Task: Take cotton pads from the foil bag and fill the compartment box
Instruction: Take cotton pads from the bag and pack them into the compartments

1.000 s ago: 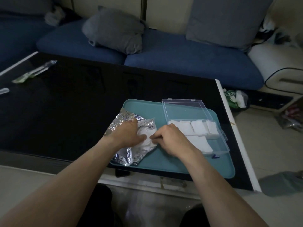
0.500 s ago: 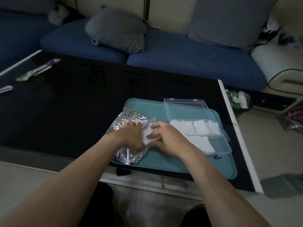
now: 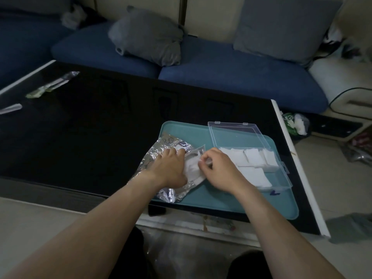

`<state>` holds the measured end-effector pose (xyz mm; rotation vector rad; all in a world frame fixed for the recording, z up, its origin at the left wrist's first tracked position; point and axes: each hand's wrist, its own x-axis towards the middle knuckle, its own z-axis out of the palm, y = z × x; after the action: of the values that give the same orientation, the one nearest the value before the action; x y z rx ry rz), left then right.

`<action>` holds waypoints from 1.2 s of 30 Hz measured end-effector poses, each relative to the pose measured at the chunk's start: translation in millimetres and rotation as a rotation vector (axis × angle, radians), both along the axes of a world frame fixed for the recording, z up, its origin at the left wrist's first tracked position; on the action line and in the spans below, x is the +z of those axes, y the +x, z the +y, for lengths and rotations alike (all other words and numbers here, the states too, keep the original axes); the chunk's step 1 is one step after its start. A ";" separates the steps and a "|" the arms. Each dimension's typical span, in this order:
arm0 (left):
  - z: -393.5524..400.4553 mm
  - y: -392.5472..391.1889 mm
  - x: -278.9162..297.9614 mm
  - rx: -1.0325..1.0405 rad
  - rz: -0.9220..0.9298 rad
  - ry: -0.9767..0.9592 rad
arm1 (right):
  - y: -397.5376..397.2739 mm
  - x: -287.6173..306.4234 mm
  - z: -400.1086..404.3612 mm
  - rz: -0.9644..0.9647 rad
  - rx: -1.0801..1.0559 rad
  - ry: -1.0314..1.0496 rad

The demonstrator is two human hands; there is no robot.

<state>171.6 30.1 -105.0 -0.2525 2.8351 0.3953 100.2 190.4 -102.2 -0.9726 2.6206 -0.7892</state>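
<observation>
Blue sofa cushions (image 3: 231, 77) are sitting behind a black table (image 3: 90, 127) carrying a teal tray (image 3: 221, 200). On it, the left hand (image 3: 171, 168) is pressing the foil bag (image 3: 153, 158) flat, fingers extended, while the right hand (image 3: 219, 170) is pinching a cotton pad (image 3: 192, 168) at the bag's mouth (beside the open compartment box (image 3: 281, 178), partly filled).

Tray (image 3: 221, 204) on the table (image 3: 90, 127), toward its right near corner. On the tray's left part, overhanging its left edge: foil bag (image 3: 153, 158). On the tray's right part: compartment box (image 3: 281, 178), lid (image 3: 237, 135) open behind it, cotton pads (image 3: 251, 158) inside. Left hand (image 3: 171, 168) on the bag; right hand (image 3: 219, 170) between bag and box, at the bag's mouth. Behind the table: sofa (image 3: 231, 77), two cushions (image 3: 149, 43) on it. At the table's far left: two wrappers (image 3: 52, 85).
</observation>
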 end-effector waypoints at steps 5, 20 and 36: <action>-1.8 2.3 0.9 -0.146 0.329 0.130 | -2.3 -1.8 -1.8 -0.092 -0.117 -0.097; -3.3 -4.4 3.5 -0.024 0.223 -0.162 | -16.7 -1.6 10.2 0.014 -0.037 -0.225; 19.5 -9.2 13.1 -0.149 0.242 0.027 | -1.5 -4.8 -1.6 -0.238 -0.292 -0.280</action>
<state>162.4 49.6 -91.9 0.0137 3.0563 0.4595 98.7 188.9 -107.0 -0.5169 2.5148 -1.2826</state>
